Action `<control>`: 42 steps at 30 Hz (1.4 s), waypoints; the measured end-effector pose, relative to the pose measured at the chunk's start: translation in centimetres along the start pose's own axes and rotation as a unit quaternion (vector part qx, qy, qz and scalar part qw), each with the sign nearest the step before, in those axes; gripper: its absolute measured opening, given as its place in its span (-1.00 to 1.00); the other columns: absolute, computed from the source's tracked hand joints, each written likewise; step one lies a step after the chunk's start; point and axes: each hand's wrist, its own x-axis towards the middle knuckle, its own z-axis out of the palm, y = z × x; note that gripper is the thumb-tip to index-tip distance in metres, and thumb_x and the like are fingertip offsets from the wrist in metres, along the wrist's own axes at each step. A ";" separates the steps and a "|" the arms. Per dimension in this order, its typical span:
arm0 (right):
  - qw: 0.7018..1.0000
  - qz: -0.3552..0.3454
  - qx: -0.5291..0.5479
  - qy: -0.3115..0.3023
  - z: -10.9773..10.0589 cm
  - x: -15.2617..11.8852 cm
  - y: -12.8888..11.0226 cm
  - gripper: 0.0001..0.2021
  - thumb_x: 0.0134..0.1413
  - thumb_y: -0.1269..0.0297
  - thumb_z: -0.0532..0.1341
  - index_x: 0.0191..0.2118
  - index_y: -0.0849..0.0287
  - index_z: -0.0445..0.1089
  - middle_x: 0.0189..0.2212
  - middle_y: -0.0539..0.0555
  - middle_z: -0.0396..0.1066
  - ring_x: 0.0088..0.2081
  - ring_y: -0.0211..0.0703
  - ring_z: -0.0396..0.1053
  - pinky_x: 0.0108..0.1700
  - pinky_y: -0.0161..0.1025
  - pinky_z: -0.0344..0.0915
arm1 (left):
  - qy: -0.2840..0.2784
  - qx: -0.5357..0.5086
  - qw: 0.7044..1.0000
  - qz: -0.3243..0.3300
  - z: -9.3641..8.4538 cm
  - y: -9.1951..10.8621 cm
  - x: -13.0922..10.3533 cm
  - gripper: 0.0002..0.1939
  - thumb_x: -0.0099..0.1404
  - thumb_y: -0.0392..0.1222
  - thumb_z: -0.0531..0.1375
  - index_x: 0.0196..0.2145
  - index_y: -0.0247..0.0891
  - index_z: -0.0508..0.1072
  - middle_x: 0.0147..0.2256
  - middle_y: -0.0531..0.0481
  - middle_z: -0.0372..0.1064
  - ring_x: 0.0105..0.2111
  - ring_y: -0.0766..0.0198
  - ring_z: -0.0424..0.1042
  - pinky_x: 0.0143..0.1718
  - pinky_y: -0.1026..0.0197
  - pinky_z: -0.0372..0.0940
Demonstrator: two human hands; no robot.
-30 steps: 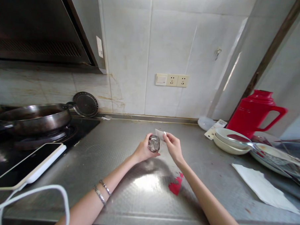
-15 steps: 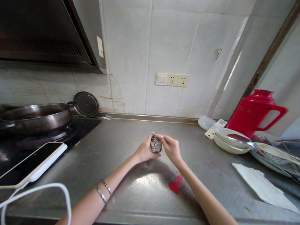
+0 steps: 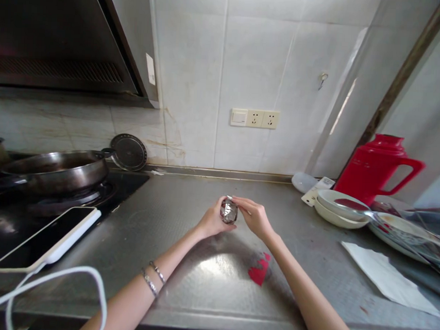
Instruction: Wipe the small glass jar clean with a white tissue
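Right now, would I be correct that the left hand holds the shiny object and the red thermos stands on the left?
Not quite: the head view shows the red thermos on the right, behind the bowls; the left hand does hold the shiny object.

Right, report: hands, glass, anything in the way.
Left hand holds glass. Right hand at its edge, grip unclear. Red scrap on counter, apart from both hands.

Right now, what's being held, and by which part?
The left hand grips a small, shiny, rounded, glassy object around its side; whether the right hand holds anything is unclear.
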 end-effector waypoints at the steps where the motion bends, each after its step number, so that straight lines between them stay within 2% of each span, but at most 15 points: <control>1: 1.000 0.002 0.004 -0.002 0.1 0.0 -0.1 -0.76 0.15 0.25 0.14 -0.13 -0.05 0.52 -0.08 0.02 0.50 -0.01 -0.01 0.43 0.10 0.01 0.31 | 0.000 -0.001 1.000 0.004 0.0 0.0 0.0 -0.05 -0.21 -0.19 0.44 0.13 -0.23 0.14 -0.07 -0.11 0.41 -0.15 0.09 0.44 -0.08 0.08 0.31; 5: 0.997 0.061 0.037 0.029 0.6 0.1 -0.6 -0.70 0.07 0.17 0.24 -0.05 0.00 0.48 -0.12 0.05 0.52 -0.08 0.00 0.46 0.02 -0.02 0.37 | -0.003 -0.003 1.000 0.011 -0.1 0.2 -0.1 -0.10 -0.20 -0.19 0.43 0.10 -0.20 0.17 -0.08 -0.08 0.41 -0.19 0.13 0.45 -0.13 0.12 0.34; 7: 0.995 0.073 0.034 0.059 0.6 0.1 -0.6 -0.72 0.02 0.14 0.28 -0.12 0.04 0.51 -0.19 0.08 0.53 -0.15 -0.01 0.47 -0.06 -0.07 0.40 | -0.006 -0.007 1.000 0.008 -0.1 0.2 -0.1 -0.10 -0.19 -0.18 0.43 0.10 -0.20 0.17 -0.11 -0.06 0.42 -0.26 0.18 0.46 -0.20 0.15 0.35; 10: 0.993 0.039 -0.024 0.110 0.4 0.2 -0.4 -0.85 0.00 0.13 0.29 -0.37 0.06 0.55 -0.32 0.10 0.50 -0.23 -0.03 0.44 -0.12 -0.12 0.37 | -0.002 -0.011 1.000 0.007 0.0 0.1 -0.1 -0.08 -0.20 -0.18 0.43 0.11 -0.21 0.15 -0.12 -0.06 0.42 -0.26 0.19 0.45 -0.20 0.16 0.35; 13: 0.987 0.011 -0.091 0.133 0.1 0.1 -0.1 -0.86 0.04 0.13 0.27 -0.38 0.00 0.56 -0.36 0.10 0.46 -0.26 -0.03 0.39 -0.12 -0.11 0.33 | 0.003 -0.019 1.000 0.006 0.1 0.2 -0.2 -0.09 -0.20 -0.19 0.43 0.10 -0.20 0.15 -0.10 -0.06 0.42 -0.21 0.17 0.45 -0.18 0.16 0.34; 16: 0.988 -0.003 -0.109 0.111 -0.1 0.0 0.0 -0.85 0.09 0.15 0.24 -0.28 -0.05 0.57 -0.33 0.11 0.49 -0.25 -0.01 0.36 -0.12 -0.08 0.32 | -0.001 -0.017 1.000 -0.002 0.0 0.5 -0.2 -0.12 -0.19 -0.19 0.43 0.08 -0.19 0.17 -0.14 -0.04 0.43 -0.23 0.17 0.46 -0.19 0.15 0.35; 19: 0.993 -0.012 -0.078 0.087 0.0 0.0 -0.1 -0.84 0.11 0.19 0.21 -0.24 -0.07 0.56 -0.28 0.09 0.53 -0.22 0.01 0.38 -0.10 -0.03 0.33 | -0.003 -0.014 1.000 0.001 0.0 0.6 -0.3 -0.11 -0.19 -0.19 0.43 0.10 -0.20 0.16 -0.13 -0.05 0.43 -0.22 0.16 0.46 -0.18 0.14 0.35; 22: 0.997 -0.026 -0.047 0.058 0.4 0.0 -0.2 -0.80 0.14 0.25 0.17 -0.21 -0.05 0.55 -0.21 0.07 0.53 -0.13 0.01 0.41 -0.03 -0.02 0.33 | -0.002 -0.019 1.000 0.012 0.1 0.3 -0.2 -0.07 -0.18 -0.18 0.44 0.13 -0.21 0.13 -0.10 -0.07 0.42 -0.18 0.13 0.45 -0.15 0.13 0.35; 26: 0.999 -0.028 -0.038 0.007 0.7 -0.2 -0.3 -0.71 0.22 0.31 0.06 -0.07 -0.02 0.48 -0.08 0.07 0.49 0.00 -0.04 0.40 0.08 -0.05 0.28 | 0.006 -0.016 1.000 0.018 0.2 -0.3 -0.1 -0.10 -0.17 -0.16 0.44 0.11 -0.21 0.16 -0.08 -0.09 0.42 -0.15 0.11 0.44 -0.13 0.12 0.33; 30: 0.998 -0.016 -0.058 -0.036 0.7 -0.4 -0.7 -0.67 0.26 0.30 0.01 0.03 -0.02 0.41 -0.11 0.08 0.50 -0.06 -0.06 0.44 0.02 -0.09 0.32 | -0.005 -0.013 1.000 0.011 0.3 -0.3 -0.2 -0.21 -0.14 -0.14 0.42 0.03 -0.24 0.21 -0.17 -0.06 0.43 -0.25 0.17 0.44 -0.24 0.18 0.32; 33: 0.997 -0.034 -0.071 -0.018 0.8 -0.4 -1.1 -0.69 0.24 0.24 0.06 0.04 0.03 0.39 -0.12 0.12 0.49 -0.08 -0.06 0.43 -0.02 -0.12 0.35 | -0.012 -0.003 1.000 0.017 0.4 -0.1 -0.3 -0.23 -0.15 -0.15 0.42 0.01 -0.25 0.21 -0.23 -0.02 0.44 -0.32 0.20 0.43 -0.30 0.20 0.31; 37: 0.996 -0.054 -0.062 0.024 1.3 -0.2 -1.2 -0.74 0.22 0.16 0.11 -0.14 0.10 0.51 -0.17 0.16 0.50 -0.12 -0.05 0.45 -0.08 -0.14 0.40 | -0.003 -0.006 0.999 0.031 0.7 0.1 -0.3 -0.20 -0.16 -0.15 0.42 0.03 -0.22 0.21 -0.18 -0.04 0.44 -0.27 0.18 0.44 -0.24 0.18 0.31; 39: 0.997 -0.047 -0.048 0.031 1.5 -0.2 -1.0 -0.72 0.25 0.16 0.07 -0.17 0.09 0.52 -0.16 0.15 0.51 -0.09 -0.04 0.47 -0.05 -0.12 0.41 | 0.007 -0.009 1.000 0.027 0.8 0.1 -0.3 -0.18 -0.16 -0.15 0.42 0.05 -0.22 0.20 -0.15 -0.05 0.43 -0.24 0.17 0.44 -0.21 0.17 0.32; 42: 0.997 -0.051 -0.040 0.031 1.7 -0.2 -0.5 -0.72 0.26 0.19 0.06 -0.11 0.05 0.51 -0.09 0.11 0.51 -0.01 -0.01 0.44 0.06 -0.02 0.36 | 0.020 -0.018 0.999 0.033 0.8 0.0 -0.2 -0.13 -0.15 -0.16 0.42 0.10 -0.21 0.16 -0.10 -0.08 0.42 -0.19 0.15 0.45 -0.18 0.16 0.33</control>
